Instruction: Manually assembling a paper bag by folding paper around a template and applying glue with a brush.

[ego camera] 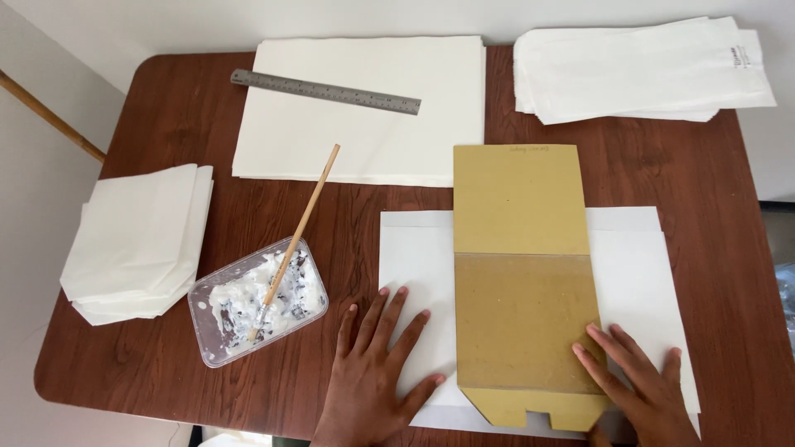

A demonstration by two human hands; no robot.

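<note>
Hands are laid flat with fingers spread — the left hand on the white sheet beside the brown card template, the right hand on the template's lower right corner. For a clean result, the template is best pinned squarely at mid-sheet under even pressure. The dark wooden surface also carries paper stacks, a steel ruler and a paste tub with brush — a pale wall is seen behind.
</note>
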